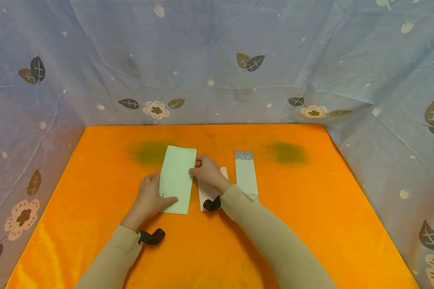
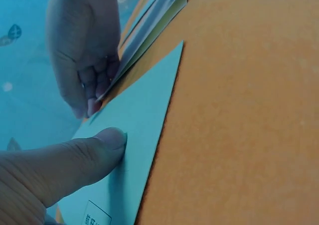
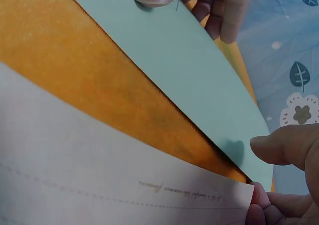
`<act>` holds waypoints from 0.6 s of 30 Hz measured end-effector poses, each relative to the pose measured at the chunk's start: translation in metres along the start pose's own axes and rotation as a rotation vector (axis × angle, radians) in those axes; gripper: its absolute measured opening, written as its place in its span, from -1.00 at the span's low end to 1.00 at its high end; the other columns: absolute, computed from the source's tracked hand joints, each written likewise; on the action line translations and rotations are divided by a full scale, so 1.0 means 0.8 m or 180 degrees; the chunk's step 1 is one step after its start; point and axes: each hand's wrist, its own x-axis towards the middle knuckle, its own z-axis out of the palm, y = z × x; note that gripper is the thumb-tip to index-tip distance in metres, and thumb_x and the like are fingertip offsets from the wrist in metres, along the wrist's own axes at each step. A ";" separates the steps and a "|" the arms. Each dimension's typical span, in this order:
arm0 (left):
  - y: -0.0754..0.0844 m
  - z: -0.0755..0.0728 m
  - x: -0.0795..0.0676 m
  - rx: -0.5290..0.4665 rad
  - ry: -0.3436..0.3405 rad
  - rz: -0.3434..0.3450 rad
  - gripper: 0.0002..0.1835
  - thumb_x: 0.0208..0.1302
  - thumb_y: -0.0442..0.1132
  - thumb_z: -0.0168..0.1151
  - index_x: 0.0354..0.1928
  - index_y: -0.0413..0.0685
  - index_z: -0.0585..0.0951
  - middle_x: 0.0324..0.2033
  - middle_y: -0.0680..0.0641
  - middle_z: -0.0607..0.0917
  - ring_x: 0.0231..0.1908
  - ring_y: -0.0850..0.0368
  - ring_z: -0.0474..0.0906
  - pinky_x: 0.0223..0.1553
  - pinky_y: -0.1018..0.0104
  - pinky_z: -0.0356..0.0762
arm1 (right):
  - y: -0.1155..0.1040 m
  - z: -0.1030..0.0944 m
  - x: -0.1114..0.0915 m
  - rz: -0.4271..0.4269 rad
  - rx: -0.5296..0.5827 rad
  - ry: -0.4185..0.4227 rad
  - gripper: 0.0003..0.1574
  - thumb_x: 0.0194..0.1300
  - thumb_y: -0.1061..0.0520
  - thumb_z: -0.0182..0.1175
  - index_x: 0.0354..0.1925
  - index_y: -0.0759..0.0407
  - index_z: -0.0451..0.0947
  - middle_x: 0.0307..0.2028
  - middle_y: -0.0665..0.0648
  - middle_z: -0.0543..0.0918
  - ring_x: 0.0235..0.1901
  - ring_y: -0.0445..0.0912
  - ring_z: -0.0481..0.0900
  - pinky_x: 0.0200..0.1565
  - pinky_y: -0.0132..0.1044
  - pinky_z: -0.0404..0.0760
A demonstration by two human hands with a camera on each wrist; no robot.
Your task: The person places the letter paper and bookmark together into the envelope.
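Observation:
A long, pale green envelope-like paper lies on the orange cloth, with a small printed box near its lower left edge. My left hand grips its lower left side, thumb on top and fingers at the outer edge. At the opposite long edge, towards the far end, is my right hand. Its thumb is over the green paper, apart from the curled fingers; whether they pinch it is unclear. A pale pinkish paper with a dotted line is partly hidden beneath the right wrist, one corner by those fingertips.
Right of the right hand lies a narrow pale strip of paper with blue lace-patterned ends. Orange cloth covers the table. Patterned blue-grey curtains enclose the back and sides. Dark wrist cameras sit on both wrists.

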 end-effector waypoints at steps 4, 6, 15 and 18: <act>0.000 0.000 0.000 -0.0061 0.0044 -0.0019 0.19 0.02 0.07 0.48 0.46 -0.41 -0.01 0.30 -0.47 0.11 0.25 -0.36 0.07 0.14 -0.21 0.29 | 0.001 0.001 0.000 -0.0005 -0.0005 0.0010 -0.36 0.26 -0.06 0.28 0.20 0.22 0.43 -0.13 -0.03 0.57 -0.08 -0.07 0.49 0.29 0.01 0.14; 0.001 0.001 0.001 -0.0102 0.0055 -0.0027 0.17 0.05 0.05 0.47 0.46 -0.40 -0.02 0.30 -0.46 0.12 0.24 -0.35 0.12 0.14 -0.21 0.31 | 0.001 0.001 -0.001 0.0014 0.0023 0.0023 -0.36 0.26 -0.06 0.28 0.21 0.21 0.43 -0.13 -0.03 0.57 -0.09 -0.08 0.50 0.27 -0.06 0.22; 0.007 -0.006 -0.001 -0.0270 0.0180 0.0012 0.06 0.13 -0.03 0.42 0.48 -0.33 0.00 0.24 -0.41 0.17 0.10 -0.27 0.32 0.08 -0.14 0.39 | -0.004 -0.001 -0.007 -0.0084 0.0504 0.0056 -0.36 0.32 -0.02 0.23 0.28 0.20 0.40 -0.09 -0.02 0.55 -0.10 -0.11 0.49 0.02 -0.29 0.53; 0.009 -0.010 -0.002 -0.0334 0.0196 0.0029 0.03 0.17 -0.03 0.39 0.48 -0.30 0.00 0.24 -0.40 0.16 -0.03 -0.20 0.36 -0.07 -0.03 0.45 | -0.009 -0.003 -0.010 -0.0178 0.0630 0.0062 -0.39 0.33 0.00 0.22 0.27 0.21 0.41 -0.10 -0.01 0.55 -0.11 -0.11 0.51 -0.03 -0.31 0.56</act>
